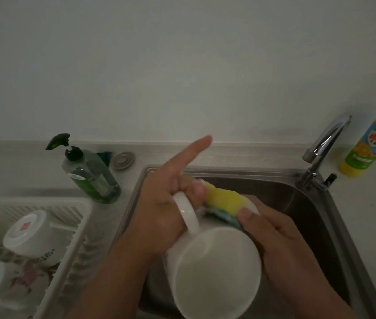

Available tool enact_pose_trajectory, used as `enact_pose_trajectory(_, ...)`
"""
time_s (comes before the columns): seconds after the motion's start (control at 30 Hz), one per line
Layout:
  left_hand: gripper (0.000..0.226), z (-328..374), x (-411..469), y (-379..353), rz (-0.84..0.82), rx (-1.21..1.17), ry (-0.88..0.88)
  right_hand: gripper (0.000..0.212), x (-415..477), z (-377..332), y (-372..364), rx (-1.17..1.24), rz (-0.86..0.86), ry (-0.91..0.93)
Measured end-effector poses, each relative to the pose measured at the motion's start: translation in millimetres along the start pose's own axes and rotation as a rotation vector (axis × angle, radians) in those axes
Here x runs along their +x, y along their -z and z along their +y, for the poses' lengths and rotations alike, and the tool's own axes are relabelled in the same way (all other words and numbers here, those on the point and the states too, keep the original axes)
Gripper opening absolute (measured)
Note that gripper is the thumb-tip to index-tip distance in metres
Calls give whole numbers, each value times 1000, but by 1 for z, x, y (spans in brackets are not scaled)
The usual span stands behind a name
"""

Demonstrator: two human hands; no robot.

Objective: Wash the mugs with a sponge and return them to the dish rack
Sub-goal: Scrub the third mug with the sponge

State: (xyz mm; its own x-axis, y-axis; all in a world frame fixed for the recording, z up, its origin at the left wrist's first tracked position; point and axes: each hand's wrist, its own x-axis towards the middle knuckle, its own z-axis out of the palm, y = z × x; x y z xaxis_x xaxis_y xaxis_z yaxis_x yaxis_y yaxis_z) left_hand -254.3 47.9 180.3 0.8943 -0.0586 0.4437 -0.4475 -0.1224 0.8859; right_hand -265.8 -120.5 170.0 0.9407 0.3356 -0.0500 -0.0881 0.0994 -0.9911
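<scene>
A white mug (214, 272) lies on its side over the steel sink (316, 203), its mouth facing me. My left hand (164, 208) grips the mug's handle, with the index finger sticking straight out toward the wall. My right hand (276, 236) holds a yellow and green sponge (226, 201) pressed against the mug's outer wall and base. Two more mugs stand upside down in the white dish rack (76, 226) at the left: a white one (33, 236) and a flowered one (5, 284).
A green pump soap bottle (90, 176) stands between rack and sink. A grey sink plug (123, 161) lies by the wall. The chrome faucet (322, 153) rises at the sink's back right corner, with a yellow detergent bottle (371, 143) beside it.
</scene>
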Motion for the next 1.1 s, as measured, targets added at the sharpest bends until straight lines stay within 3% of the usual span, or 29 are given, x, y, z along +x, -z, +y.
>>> enact_pose_trajectory(0.07, 55, -1, -1, -3, -4, 150, -131, 31, 8, 2, 6, -104, -77, -76)
enact_pose_trajectory(0.17, 52, -1, 3, -5, 12, 345, -240, 27, 21, 6, 10, -190, -87, -158)
enact_pose_trajectory(0.3, 40, -3, 4, -7, 19, 441, -226, 36, 32, 2, 12, -257, -152, -124)
enact_pose_trajectory(0.47, 34, -11, 5, -7, 120, 177, -22, 19, 23, 1, 16, -183, -106, -63)
enact_pose_trajectory(0.57, 31, -10, 6, -8, 118, 57, 7, 34, 6, 5, 19, -93, -80, 62)
enact_pose_trajectory(0.63, 26, -8, 7, -11, 124, -16, 38, 40, -6, 11, 14, -68, 48, 208)
enact_pose_trajectory(0.73, 18, -6, 11, -15, 159, -38, 131, 44, -19, 20, 10, -383, 341, 469)
enact_pose_trajectory(0.8, 19, -5, 13, -17, 173, -2, 198, 43, -19, 27, 15, -609, 425, 550)
enact_pose_trajectory(1.0, 31, 0, 13, -19, 242, 159, 219, 41, -8, 39, 25, -1004, 380, 532)
enact_pose_trajectory(1.1, 30, 2, 15, -19, 212, 269, 182, 39, -10, 37, 16, -1051, 321, 428)
